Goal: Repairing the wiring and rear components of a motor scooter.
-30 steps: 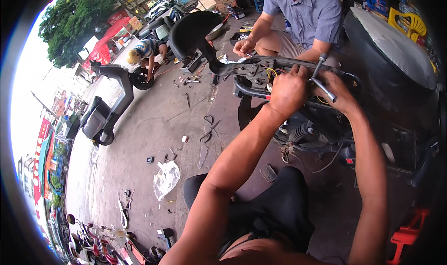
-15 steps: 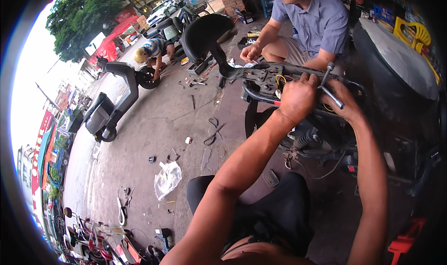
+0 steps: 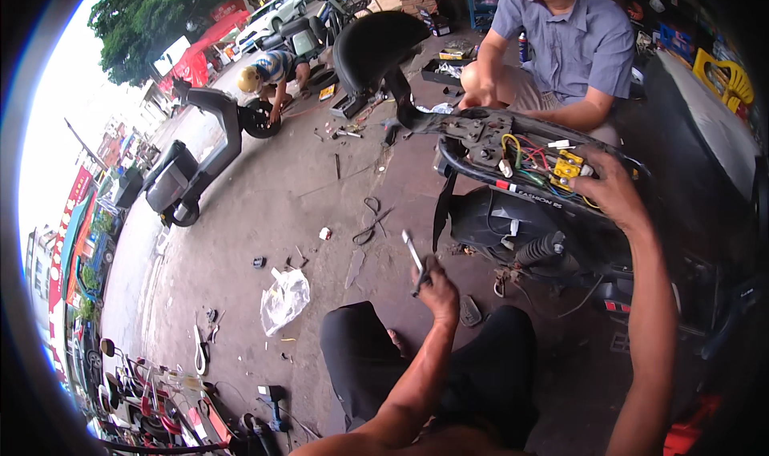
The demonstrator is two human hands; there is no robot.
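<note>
Your left hand (image 3: 439,289) hangs low over your knee, fingers curled shut around a slim metal tool (image 3: 413,253) whose shaft points up and slightly left, clear of the scooter (image 3: 513,215). Your left forearm rises from the bottom edge, bent at the wrist. Your right arm stretches long up the right side of the frame, and your right hand (image 3: 610,190) rests on the stripped rear of the scooter, fingers bent loosely against the frame just beside a yellow connector (image 3: 568,168) and a bundle of coloured wires (image 3: 529,158); whether the fingertips pinch anything is hidden by the back of the hand. A person in a blue shirt (image 3: 573,43) sits behind the scooter, one hand (image 3: 477,101) near its exposed frame, head cut off at the top edge. Farther off, another person crouches at the wheel of a second scooter (image 3: 200,147). A clear plastic bag (image 3: 284,297) lies on the concrete near your knee. The lower right corner is dark and hard to read.
</note>
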